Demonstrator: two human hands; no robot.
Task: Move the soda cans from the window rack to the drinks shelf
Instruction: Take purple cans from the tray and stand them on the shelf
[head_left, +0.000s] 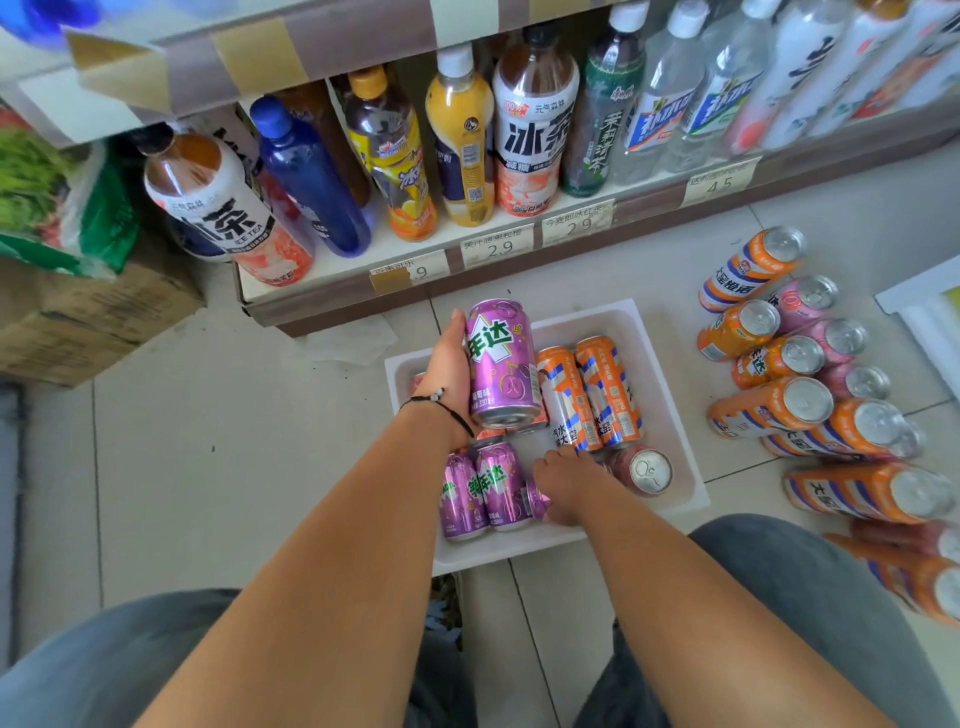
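Observation:
My left hand (451, 371) grips a purple soda can (503, 364) and holds it upright above a white foam tray (670, 415) on the floor. My right hand (569, 486) reaches down into the tray and closes round a small purple can (536, 500) lying there. Beside it lie two more purple cans (480, 493), two tall orange-and-blue cans (589, 397) and a pink can (644, 470). The drinks shelf (332, 270) stands just behind the tray, with bottles along it.
Several orange and pink cans (800, 364) stand in a cluster on the floor tiles to the right. A cardboard box (98, 317) with green packets sits at the left. Price tags (496, 247) line the shelf edge. My knees frame the bottom of the view.

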